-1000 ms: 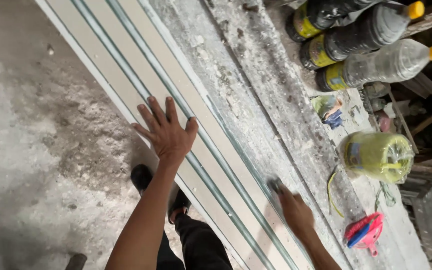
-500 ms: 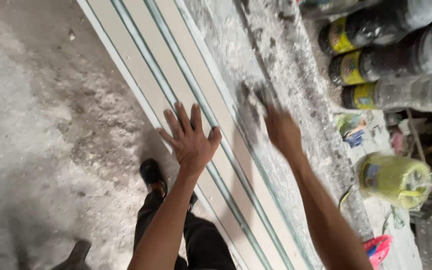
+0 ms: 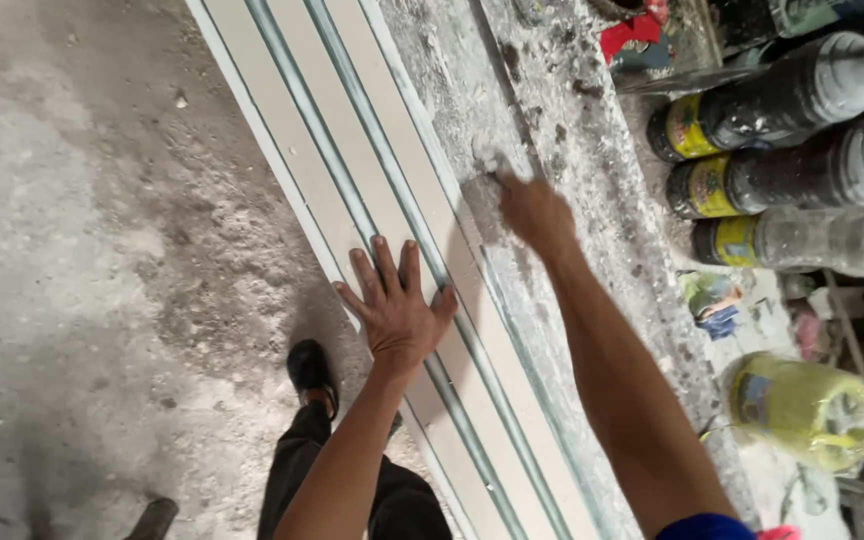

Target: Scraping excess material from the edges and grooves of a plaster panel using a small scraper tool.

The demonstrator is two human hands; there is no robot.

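**Flat palm steadies the strip, right hand works its far edge**

Fingers (image 3: 382,270) of my left hand (image 3: 399,315) lie spread and released, pressed flat on the long pale panel (image 3: 352,150) with nothing gripped. I see the palm sitting across two of the panel's cream bands, with a grey-green groove running under it. My right hand (image 3: 535,215) is further up and to the right, fingers clenched on a small grey pad or scrap (image 3: 487,175) that is too blurred to tell apart from the dust; it touches the panel's right-hand band where that meets the rough grey surface (image 3: 552,100).

From my left fingertips the panel's long axis runs up and to the left, away from me, and back down to the right past my forearm. The spot under the pad lies up and to the right of the left hand, so the right hand is clearly the nearer one to it.

Beyond that edge, three dusty plastic bottles (image 3: 792,95) lie on their sides, well apart from both hands, and a yellow-green container (image 3: 802,410) sits lower right. Below the panel's left edge I see the concrete floor (image 3: 82,250) and my dark shoe (image 3: 309,367).
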